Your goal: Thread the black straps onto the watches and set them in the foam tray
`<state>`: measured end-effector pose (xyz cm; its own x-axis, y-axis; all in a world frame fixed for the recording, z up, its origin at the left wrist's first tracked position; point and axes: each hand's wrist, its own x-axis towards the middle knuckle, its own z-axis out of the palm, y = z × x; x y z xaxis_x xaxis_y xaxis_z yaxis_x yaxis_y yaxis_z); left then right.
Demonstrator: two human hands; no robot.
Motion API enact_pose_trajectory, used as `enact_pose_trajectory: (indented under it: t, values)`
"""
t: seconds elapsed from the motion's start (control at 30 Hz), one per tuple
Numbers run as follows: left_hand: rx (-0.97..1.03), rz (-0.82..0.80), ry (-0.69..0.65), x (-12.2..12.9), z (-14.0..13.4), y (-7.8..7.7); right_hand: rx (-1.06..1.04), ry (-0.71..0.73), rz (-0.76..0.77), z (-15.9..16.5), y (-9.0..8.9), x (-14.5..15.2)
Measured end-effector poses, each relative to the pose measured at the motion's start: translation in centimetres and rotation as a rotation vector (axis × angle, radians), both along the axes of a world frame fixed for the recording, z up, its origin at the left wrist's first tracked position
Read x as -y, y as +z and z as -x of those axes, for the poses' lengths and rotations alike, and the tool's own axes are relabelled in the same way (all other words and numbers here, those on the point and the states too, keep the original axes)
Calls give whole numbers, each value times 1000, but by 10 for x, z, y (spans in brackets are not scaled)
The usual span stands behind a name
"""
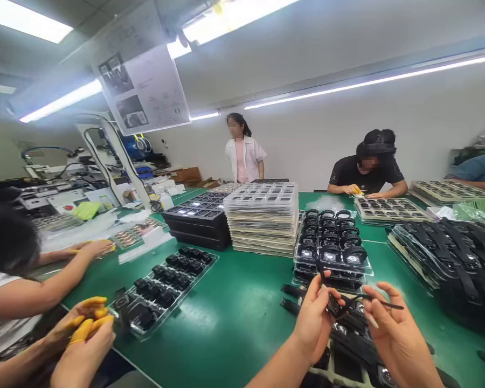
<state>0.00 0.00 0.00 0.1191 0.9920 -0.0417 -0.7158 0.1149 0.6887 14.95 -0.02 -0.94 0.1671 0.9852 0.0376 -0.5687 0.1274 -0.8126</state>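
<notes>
**Both hands closed on a black watch, trays all around**

In the head view, taking the black watch (pixel 333 307) as the centre of the dial, the left hand (pixel 316 318) is closed on it from the 8 o'clock side, thumb and fingers pinched over the body; part of the band stands up past its fingertips. The right hand (pixel 400 331), at 4 o'clock, has its thumb and fingers closed about the strap (pixel 392 305), whose free end sticks out to the right; how firmly, I cannot tell. The watch is held above a tray of watches (pixel 347 367) at 5 o'clock, partly hidden by the hands.

At 12 o'clock, near the hands, stand stacked clear trays of looped watches (pixel 332 245). At 11 o'clock rises a tall stack of pale trays (pixel 262 221), with a black tray stack (pixel 196 226) just beside it at 10. A clear tray of black watches (pixel 165 288) lies on the green table (pixel 234 307) at 9; beyond it, in the same direction, are a co-worker's hands (pixel 84 331) with yellow-covered fingertips. At 2 o'clock, trays of flat-laid watches (pixel 456 248) are piled. Toward 1 o'clock, farther off, a person in black (pixel 367 172) bends over the table.
</notes>
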Motion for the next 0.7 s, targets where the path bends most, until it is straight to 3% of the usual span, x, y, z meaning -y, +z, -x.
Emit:
enact_pose_trajectory:
  t: [0.1, 0.2, 0.4, 0.53, 0.7]
  values:
    - [-133, -39, -38, -1, 0, -6, 103, -43, 64, 4, -2, -5]
    - [-332, -116, -74, -1, 0, -14, 233, -93, 35, 6, -4, -2]
    - [-645, -323, -142, 4, 9, -26, 52, 83, -26, 2, -3, 8]
    - [-847, -441, -135, 9, 13, -31, 154, 145, -65, -4, -7, 13]
    - [-919, -414, -147, 12, 14, -30, 338, 17, 7, -5, -6, 13]
